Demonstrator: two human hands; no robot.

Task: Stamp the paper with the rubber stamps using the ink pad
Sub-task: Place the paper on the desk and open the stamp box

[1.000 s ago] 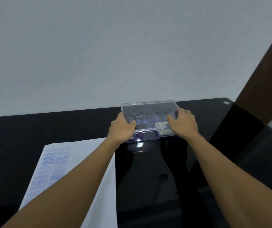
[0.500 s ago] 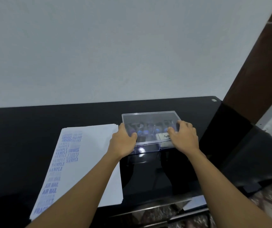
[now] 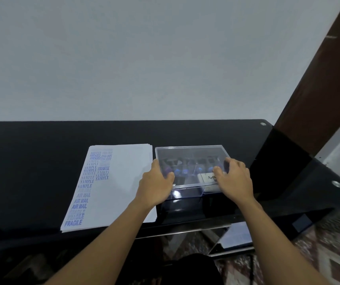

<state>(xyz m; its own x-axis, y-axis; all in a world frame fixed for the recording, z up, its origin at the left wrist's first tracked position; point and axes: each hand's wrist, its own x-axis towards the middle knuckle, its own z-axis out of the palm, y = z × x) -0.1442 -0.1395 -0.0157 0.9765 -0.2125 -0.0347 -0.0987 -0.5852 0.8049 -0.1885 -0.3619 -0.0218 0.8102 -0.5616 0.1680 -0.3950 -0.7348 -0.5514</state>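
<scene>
While the left hand point(image 3: 156, 184) and right hand point(image 3: 235, 179) each clasp an end of the closed box point(image 3: 189, 153), which sits on the table point(image 3: 41, 161) just beside the paper point(image 3: 123, 182) with stamps point(image 3: 180, 171) and ink pad point(image 3: 208, 177) inside, an abrupt lid release could tip it and scatter them.

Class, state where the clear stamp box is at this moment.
In the head view, the clear stamp box sits on the black table, just right of the paper stack, gripped between the left hand and right hand.
</scene>
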